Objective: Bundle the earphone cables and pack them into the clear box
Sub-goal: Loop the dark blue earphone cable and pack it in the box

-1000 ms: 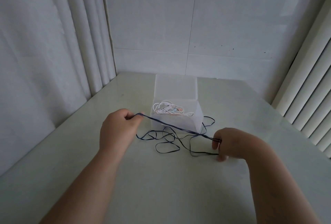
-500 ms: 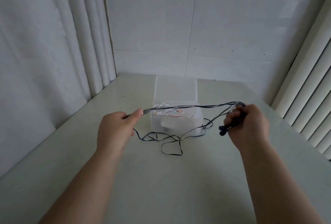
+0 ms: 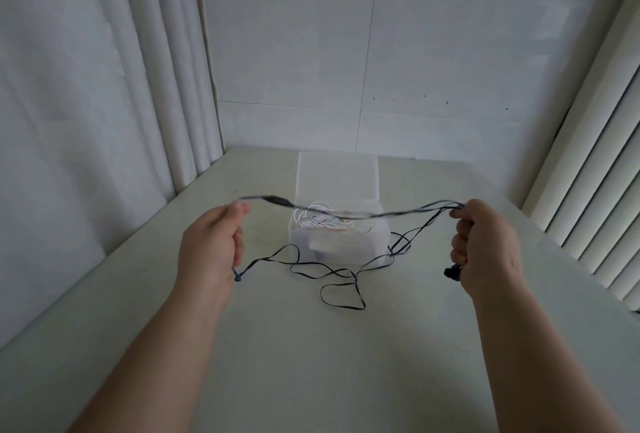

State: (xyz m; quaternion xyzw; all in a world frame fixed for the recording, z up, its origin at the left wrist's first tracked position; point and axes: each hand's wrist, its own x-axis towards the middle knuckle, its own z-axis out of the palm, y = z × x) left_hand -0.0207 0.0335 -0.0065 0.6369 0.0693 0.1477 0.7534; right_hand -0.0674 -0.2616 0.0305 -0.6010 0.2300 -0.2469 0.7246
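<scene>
A dark blue earphone cable stretches in the air between my two hands, above the clear box. My left hand pinches one end of the stretched part at thumb and forefinger. My right hand grips the other end, with the dark earbuds sticking out below its fingers. The rest of the cable lies in loose loops on the table in front of the box. Inside the box lie white earphone cables. The box's lid stands open behind it.
The pale table runs to a white tiled wall at the back. White curtains hang along the left edge, and vertical blinds stand on the right.
My right hand lifted from the table and moved right, drawing the cable up and taut over the box. My left hand rose slightly. Less cable lies looped on the table.
</scene>
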